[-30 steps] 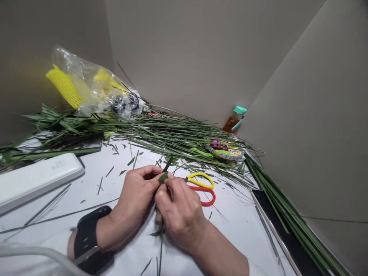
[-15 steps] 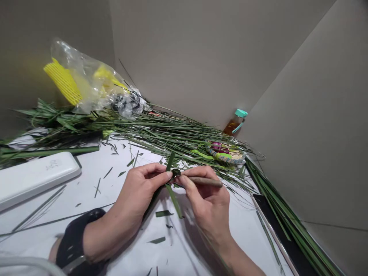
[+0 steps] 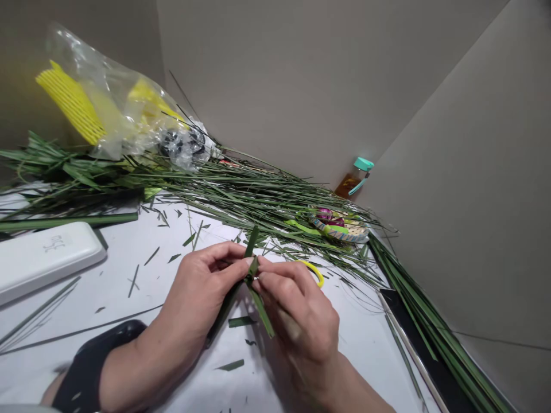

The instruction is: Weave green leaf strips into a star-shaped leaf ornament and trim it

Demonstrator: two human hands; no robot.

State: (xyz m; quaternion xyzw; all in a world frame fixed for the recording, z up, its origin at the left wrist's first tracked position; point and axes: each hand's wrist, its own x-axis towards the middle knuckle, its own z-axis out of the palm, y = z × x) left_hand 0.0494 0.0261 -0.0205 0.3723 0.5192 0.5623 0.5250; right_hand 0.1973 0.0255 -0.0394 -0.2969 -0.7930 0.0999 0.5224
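Note:
Between the fingertips of my left hand (image 3: 206, 287) is a small folded piece of green leaf strip (image 3: 253, 269). One strip end sticks up from it and another hangs down toward me. My right hand (image 3: 301, 298) is closed and meets the fold from the right. It grips a thin tool whose light tip (image 3: 256, 278) touches the folded leaf; its wooden handle is mostly hidden by the hand. Cut leaf scraps (image 3: 241, 322) lie on the white table below the hands.
A long pile of green leaves (image 3: 241, 189) crosses the back, with a plastic bag (image 3: 124, 120) at left. Around it are a white case (image 3: 47, 258), a small basket (image 3: 350, 234), a bottle (image 3: 353, 179), a yellow loop (image 3: 316, 272) and a black flat device (image 3: 400, 310) under long leaves.
My right hand has turned, so the wooden handle that pointed right is now mostly hidden in it. The yellow loop has come into sight behind it. The view has shifted slightly.

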